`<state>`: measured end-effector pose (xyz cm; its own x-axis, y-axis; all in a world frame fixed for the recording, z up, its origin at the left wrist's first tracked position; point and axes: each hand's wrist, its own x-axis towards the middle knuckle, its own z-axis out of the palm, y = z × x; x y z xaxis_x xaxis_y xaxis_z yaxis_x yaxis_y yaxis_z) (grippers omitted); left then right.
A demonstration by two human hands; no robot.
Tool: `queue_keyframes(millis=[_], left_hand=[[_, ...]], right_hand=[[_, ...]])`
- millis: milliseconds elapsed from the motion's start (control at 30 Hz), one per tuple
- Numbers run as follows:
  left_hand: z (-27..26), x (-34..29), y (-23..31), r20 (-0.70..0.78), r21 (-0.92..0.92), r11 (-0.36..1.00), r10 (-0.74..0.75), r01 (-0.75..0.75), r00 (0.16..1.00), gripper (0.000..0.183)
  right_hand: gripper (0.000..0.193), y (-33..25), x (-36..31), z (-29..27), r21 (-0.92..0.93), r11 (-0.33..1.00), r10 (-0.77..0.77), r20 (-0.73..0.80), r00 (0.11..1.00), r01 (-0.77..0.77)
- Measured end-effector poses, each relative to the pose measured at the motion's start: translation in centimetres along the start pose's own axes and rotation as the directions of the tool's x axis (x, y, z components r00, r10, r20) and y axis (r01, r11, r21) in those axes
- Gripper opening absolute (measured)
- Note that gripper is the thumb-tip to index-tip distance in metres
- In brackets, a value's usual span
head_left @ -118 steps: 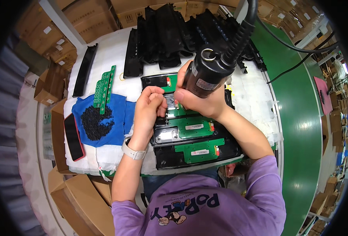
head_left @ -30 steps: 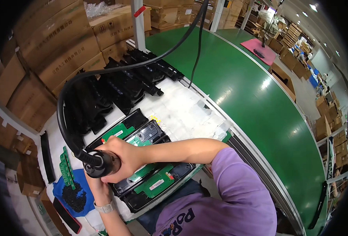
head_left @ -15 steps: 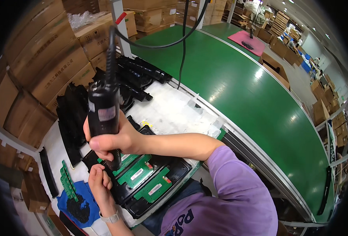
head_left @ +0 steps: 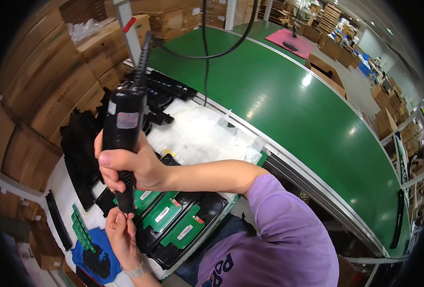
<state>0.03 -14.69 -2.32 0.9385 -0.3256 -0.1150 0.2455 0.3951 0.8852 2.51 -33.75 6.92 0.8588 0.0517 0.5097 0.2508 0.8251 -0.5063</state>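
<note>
My right hand [head_left: 142, 167] is wrapped round a black corded electric screwdriver [head_left: 122, 122], held upright with its tip down. Right under that tip, my left hand [head_left: 120, 233] has its fingertips pinched together; whatever they hold is too small or hidden to name. Beneath and beside the hands lie black plastic panels [head_left: 213, 206], with green circuit boards [head_left: 183, 232] set in them. My right forearm covers part of these panels. Left of my left hand is a blue cloth or bag [head_left: 80, 258] holding a heap of small black parts [head_left: 97, 264], probably screws.
A green circuit board strip [head_left: 81, 228] leans by the blue cloth. Black plastic mouldings [head_left: 75, 158] pile at the left and back of the white-covered table [head_left: 188, 129]. Beyond runs a green conveyor belt [head_left: 269, 105]. Cardboard boxes [head_left: 54, 86] stack at left; the driver's cable [head_left: 193, 57] hangs overhead.
The screwdriver has come down, and its tip now meets my left fingertips. Those fingers have moved up to the tip and pinch more closely. The whole view has shifted slightly.
</note>
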Motion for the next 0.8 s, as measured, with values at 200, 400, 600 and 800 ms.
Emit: queue_keyframes(millis=[200, 400, 600, 800], left_hand=[[-0.3, -0.6, -0.3, 0.065, -0.002, 1.000, 0.026, -0.025, 0.998, 0.013], [-0.6, -0.4, -0.9, 0.061, 0.036, 0.997, 0.066, -0.068, 0.996, 0.015], [-1.2, 0.0, -1.3, 0.095, 0.093, 0.991, 0.093, -0.101, 0.991, 0.018], [-1.2, -0.8, -0.7, 0.065, 0.186, 0.975, 0.108, -0.118, 0.992, 0.020]], right_hand=[[0.017, 0.3, -0.2, 0.3, 0.018, 0.999, -0.030, -0.041, 0.999, 0.031], [0.019, -0.1, -0.3, 0.1, -0.010, 0.998, -0.067, -0.048, 0.997, 0.066], [0.020, -0.1, -0.4, -0.2, -0.032, 0.997, -0.076, -0.066, 0.995, 0.074], [0.018, 0.6, -0.5, 0.4, 0.000, 1.000, 0.007, -0.085, 0.996, -0.007]])
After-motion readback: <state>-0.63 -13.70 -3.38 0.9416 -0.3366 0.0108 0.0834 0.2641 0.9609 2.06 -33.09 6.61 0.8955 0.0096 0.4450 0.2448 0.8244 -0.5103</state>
